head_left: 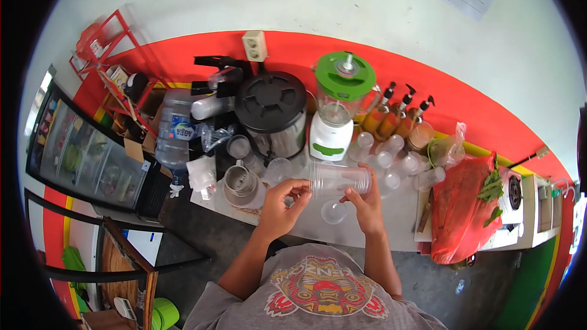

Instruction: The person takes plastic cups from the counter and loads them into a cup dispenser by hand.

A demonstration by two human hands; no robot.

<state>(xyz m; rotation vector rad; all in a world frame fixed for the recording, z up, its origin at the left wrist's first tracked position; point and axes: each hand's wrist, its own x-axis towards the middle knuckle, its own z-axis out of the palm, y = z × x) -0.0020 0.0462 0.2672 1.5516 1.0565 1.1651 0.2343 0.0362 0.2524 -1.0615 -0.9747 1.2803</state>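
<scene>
A stack of clear plastic cups (339,179) lies sideways between my two hands, above the front part of the white table (318,223). My left hand (284,203) pinches the rim end of the stack, its fingers closed there. At the other end my right hand (365,198) is wrapped round the cups, thumb in front and fingers behind. Below the stack, a clear round lid or cup (334,212) rests on the table. Several more clear cups (384,159) stand behind my right hand.
Behind the cups are a green-lidded blender (345,79), a black-lidded steel container (271,102) and pump bottles (392,116). A metal jug (241,181) stands left, near a water bottle (173,134). A red plastic bag (461,211) with green leaves lies right.
</scene>
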